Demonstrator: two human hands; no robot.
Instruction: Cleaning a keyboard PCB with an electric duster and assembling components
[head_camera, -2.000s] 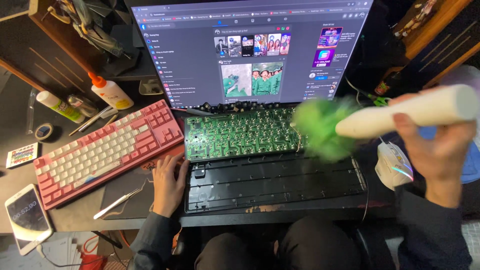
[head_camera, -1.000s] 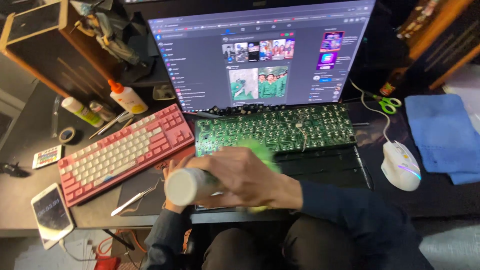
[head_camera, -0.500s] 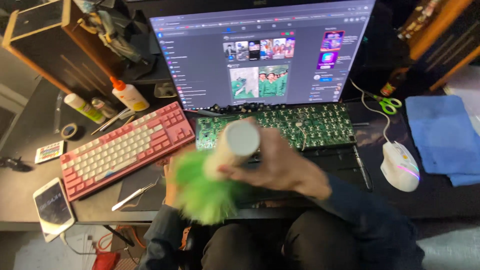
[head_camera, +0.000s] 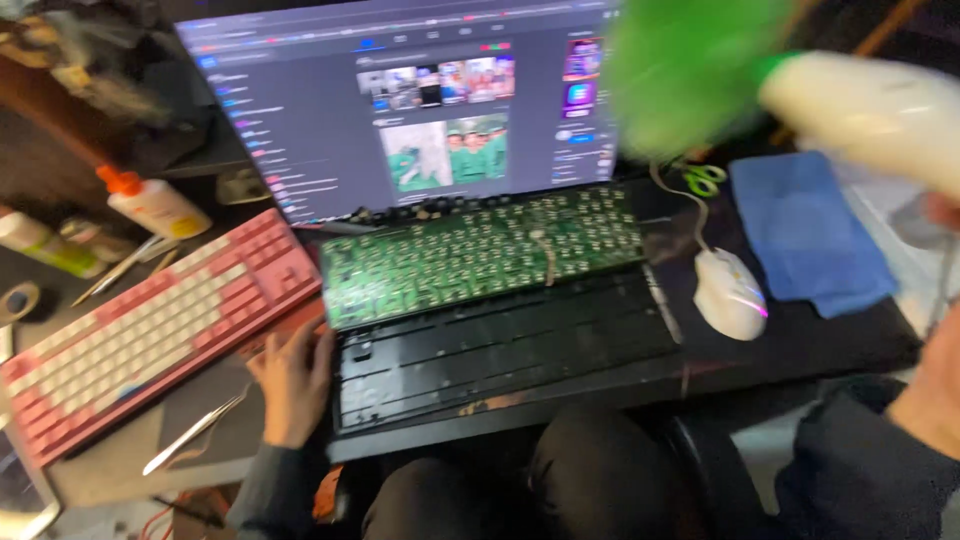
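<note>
Left hand (head_camera: 290, 385) flat, fingers spread, resting at left edge of black empty keyboard case (head_camera: 500, 355), green bare circuit board (head_camera: 480, 250) propped behind it, blurred green-bristled white-handled brush (head_camera: 780, 80) raised upper right, right hand (head_camera: 935, 360) grip unclear, pink-and-white mechanical keyboard (head_camera: 140, 330) just left.

Your one camera sits on your head and looks steeply down over your lap at the dark desk (head_camera: 800, 350), close enough that your knees fill the bottom edge and the lit laptop screen (head_camera: 400, 110) runs off the top. It faces forward and down, with the bare green circuit board (head_camera: 480, 250) and the black keyboard frame (head_camera: 500, 350) near the middle. No second view exists, so nothing is shared; the pink-and-white keyboard (head_camera: 140, 330) is cut at the left edge, the blurred white-handled green duster (head_camera: 760, 80) at the upper right.
</note>
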